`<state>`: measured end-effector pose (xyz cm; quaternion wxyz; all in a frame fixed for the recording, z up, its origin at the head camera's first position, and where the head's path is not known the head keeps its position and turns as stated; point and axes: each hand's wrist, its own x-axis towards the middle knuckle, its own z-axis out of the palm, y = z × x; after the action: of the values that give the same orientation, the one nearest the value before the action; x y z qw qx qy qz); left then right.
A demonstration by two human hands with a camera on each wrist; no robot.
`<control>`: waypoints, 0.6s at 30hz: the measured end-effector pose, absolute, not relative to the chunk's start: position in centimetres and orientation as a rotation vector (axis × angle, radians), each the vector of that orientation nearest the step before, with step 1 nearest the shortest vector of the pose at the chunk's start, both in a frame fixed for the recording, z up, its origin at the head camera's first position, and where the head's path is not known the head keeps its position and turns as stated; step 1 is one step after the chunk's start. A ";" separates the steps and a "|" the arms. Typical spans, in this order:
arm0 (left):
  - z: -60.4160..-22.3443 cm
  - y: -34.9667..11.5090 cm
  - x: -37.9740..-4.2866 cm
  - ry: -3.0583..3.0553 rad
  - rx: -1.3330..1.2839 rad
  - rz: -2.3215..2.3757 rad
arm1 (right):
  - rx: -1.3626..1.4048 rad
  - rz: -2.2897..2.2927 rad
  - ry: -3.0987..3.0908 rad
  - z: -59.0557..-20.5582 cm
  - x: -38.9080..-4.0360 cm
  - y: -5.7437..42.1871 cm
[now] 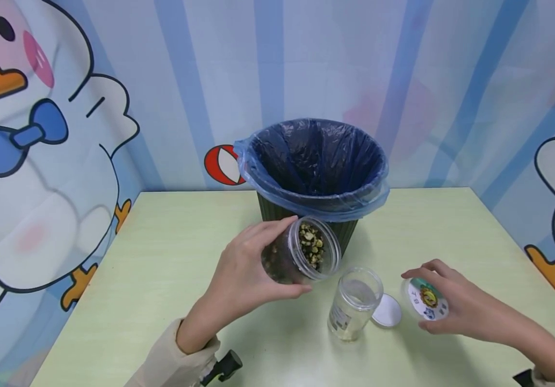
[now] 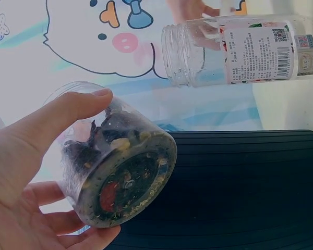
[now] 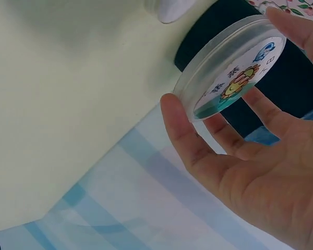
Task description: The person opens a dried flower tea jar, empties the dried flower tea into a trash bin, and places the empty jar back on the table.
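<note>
My left hand (image 1: pixel 245 263) grips a clear plastic jar (image 2: pixel 120 166) of dark and yellowish dried bits, perhaps tea. The jar is tilted, its open mouth facing right and up toward the head camera, just in front of the bin. My right hand (image 1: pixel 461 301) holds a round clear lid (image 3: pixel 240 67) by its edge; a sticker with a cartoon flower covers its top. Between the hands an open, clear jar (image 1: pixel 354 306) with a printed label stands upright on the table. It looks empty. A white disc-shaped lid (image 1: pixel 387 312) lies beside it.
Behind the hands a dark ribbed bin (image 1: pixel 350 231) stands on the table, lined with a blue plastic bag (image 1: pixel 316 199). The pale table (image 1: pixel 175 242) ends at a cartoon-printed backdrop (image 1: pixel 209 80) behind and at both sides.
</note>
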<state>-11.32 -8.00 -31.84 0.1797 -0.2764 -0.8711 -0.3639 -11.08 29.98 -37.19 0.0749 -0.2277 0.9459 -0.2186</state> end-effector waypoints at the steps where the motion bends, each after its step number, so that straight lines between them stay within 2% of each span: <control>1: -31.9 -8.0 -11.3 -2.462 -0.781 -1.028 | -0.675 -0.638 2.840 -37.4 -11.1 30.1; 18: -31.9 -8.2 -11.2 -2.471 -0.774 -1.016 | -0.588 -0.566 2.819 -41.5 -11.8 31.7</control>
<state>-11.25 -8.21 -31.91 0.1792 -0.2737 -0.8739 -0.3595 -11.76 31.68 -41.54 0.1035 -0.1992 0.9554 -0.1917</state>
